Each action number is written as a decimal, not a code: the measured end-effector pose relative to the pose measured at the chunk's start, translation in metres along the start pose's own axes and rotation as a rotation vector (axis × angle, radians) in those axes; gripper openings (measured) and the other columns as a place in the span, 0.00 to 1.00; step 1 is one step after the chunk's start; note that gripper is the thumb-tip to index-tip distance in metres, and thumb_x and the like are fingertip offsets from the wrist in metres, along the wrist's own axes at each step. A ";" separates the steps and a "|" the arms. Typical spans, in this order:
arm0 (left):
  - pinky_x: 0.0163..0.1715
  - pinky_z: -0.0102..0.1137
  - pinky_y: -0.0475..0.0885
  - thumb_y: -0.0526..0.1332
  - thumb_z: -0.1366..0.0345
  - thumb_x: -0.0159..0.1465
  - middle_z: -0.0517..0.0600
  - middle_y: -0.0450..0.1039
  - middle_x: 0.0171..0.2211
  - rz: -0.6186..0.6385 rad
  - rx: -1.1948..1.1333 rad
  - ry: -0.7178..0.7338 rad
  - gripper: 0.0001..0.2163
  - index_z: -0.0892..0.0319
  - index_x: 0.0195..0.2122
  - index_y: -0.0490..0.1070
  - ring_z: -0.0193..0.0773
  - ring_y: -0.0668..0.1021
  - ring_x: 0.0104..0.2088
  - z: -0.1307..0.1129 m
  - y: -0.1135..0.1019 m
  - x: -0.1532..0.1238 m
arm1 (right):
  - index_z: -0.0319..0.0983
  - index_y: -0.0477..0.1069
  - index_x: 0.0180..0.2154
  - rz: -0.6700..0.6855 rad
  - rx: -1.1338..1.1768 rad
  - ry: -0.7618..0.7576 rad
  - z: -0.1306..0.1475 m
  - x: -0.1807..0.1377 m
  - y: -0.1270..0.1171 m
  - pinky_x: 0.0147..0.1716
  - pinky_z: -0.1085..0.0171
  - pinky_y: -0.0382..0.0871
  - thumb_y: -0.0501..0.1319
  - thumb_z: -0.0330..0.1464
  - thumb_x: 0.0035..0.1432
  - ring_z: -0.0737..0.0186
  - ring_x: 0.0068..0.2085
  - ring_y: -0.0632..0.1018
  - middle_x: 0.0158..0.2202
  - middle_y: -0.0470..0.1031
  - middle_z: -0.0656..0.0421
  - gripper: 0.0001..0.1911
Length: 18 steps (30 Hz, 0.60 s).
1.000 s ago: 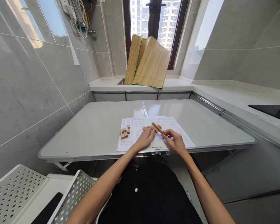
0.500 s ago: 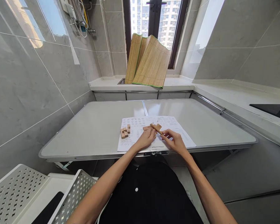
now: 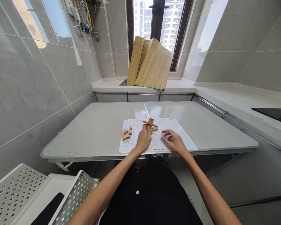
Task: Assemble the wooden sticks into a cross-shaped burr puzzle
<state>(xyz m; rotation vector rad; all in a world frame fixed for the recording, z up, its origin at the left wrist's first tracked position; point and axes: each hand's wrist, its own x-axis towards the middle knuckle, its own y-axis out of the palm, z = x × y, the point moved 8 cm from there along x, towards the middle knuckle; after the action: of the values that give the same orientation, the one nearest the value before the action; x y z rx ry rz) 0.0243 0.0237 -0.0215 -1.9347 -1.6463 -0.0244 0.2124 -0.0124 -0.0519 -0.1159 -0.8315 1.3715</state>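
My left hand is closed on a wooden piece made of crossed flat sticks, raised above the printed sheet. Its fingertips are partly hidden behind the wood. Off to the right, my right hand hovers over the paper with fingers apart and curved, holding nothing. A loose wooden stick lies on the sheet just beyond the left hand. Several small notched wooden blocks sit together on the sheet's left side.
The white folding table has a centre seam and a metal rim. Behind it, a bamboo mat leans at the window on a white ledge. White perforated baskets stand lower left. A white counter runs along the right.
My left hand has turned and shifted left, lifting the crossed wooden piece with it. My right hand has let go of that piece and its fingers have opened. The view has tilted slightly.
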 end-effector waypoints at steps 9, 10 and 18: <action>0.36 0.34 0.64 0.48 0.59 0.75 0.49 0.73 0.34 -0.093 -0.077 -0.004 0.07 0.54 0.41 0.59 0.43 0.76 0.35 0.007 -0.007 0.001 | 0.41 0.73 0.54 0.163 -0.302 -0.196 0.009 0.064 0.042 0.54 0.51 0.66 0.61 0.32 0.62 0.48 0.51 0.75 0.49 0.78 0.50 0.17; 0.36 0.34 0.64 0.48 0.59 0.75 0.49 0.73 0.34 -0.094 -0.088 -0.007 0.07 0.54 0.40 0.59 0.42 0.76 0.34 0.007 -0.007 0.000 | 0.40 0.74 0.51 0.187 -0.318 -0.190 0.008 0.070 0.046 0.52 0.52 0.66 0.61 0.32 0.62 0.49 0.47 0.75 0.44 0.79 0.51 0.15; 0.35 0.34 0.65 0.48 0.59 0.75 0.49 0.73 0.34 -0.032 -0.085 -0.001 0.08 0.54 0.41 0.60 0.41 0.75 0.32 0.008 -0.003 0.001 | 0.40 0.74 0.30 0.158 -0.259 -0.086 -0.007 0.081 0.048 0.36 0.62 0.65 0.63 0.39 0.58 0.58 0.35 0.73 0.30 0.75 0.58 0.10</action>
<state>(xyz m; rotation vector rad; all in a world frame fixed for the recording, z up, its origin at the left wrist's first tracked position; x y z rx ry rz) 0.0190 0.0282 -0.0262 -1.9708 -1.7024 -0.1082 0.1746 0.0741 -0.0453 -0.3318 -1.0892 1.4179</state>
